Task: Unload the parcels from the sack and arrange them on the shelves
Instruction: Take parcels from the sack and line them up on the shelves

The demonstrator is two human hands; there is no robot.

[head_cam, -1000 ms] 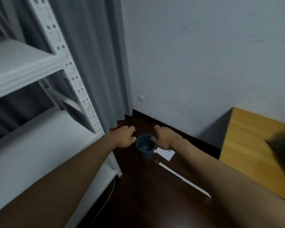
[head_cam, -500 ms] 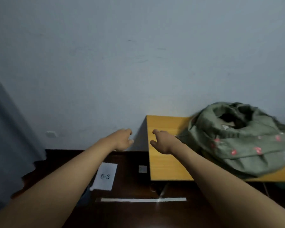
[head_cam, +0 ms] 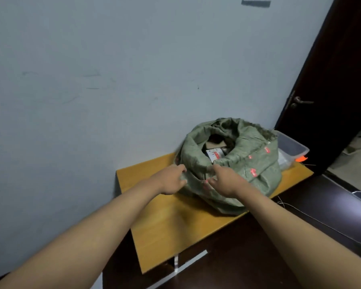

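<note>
A green woven sack (head_cam: 256, 163) with red print sits on a low wooden table (head_cam: 167, 222) against the wall, its mouth rolled open. Inside I see parcels (head_cam: 215, 152): a brown box and a white label with red marking. My left hand (head_cam: 171, 180) touches the sack's near left side with its fingers curled against the fabric. My right hand (head_cam: 225, 180) reaches the near rim, thumb and fingers at the fabric's edge. No shelf is in view.
A clear plastic bin (head_cam: 292, 150) stands behind the sack at the table's right end. A dark door (head_cam: 329, 90) with a handle is at the right. White tape strips (head_cam: 177, 270) mark the dark floor below the table.
My view swung right from the white shelves to the table and sack. Both hands moved forward from empty air to the sack's near side.
</note>
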